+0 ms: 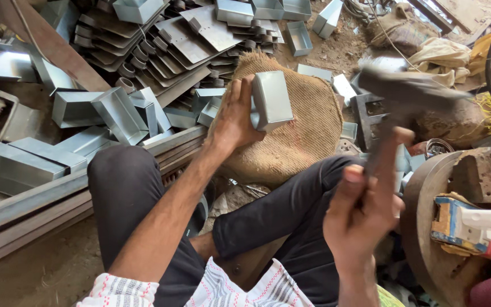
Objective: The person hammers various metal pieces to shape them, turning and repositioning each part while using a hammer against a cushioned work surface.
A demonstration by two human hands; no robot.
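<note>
Single head-worn view, looking steeply down (and slightly forward) at close range over the person's lap and the cluttered floor point(41, 273).

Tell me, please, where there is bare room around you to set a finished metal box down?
Bare sacking lies on the burlap cushion right of the metal box that the left hand holds. Dirt floor shows bare below the metal rails. Crowded: the sheet-metal pile beyond, and clutter beneath the right hand's hammer.

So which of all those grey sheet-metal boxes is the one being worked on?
Find the round brown burlap cushion at centre. On its left edge stands one folded grey sheet-metal box, gripped by the left hand. Unlike the boxes heaped on the ground, it alone is held.
</note>
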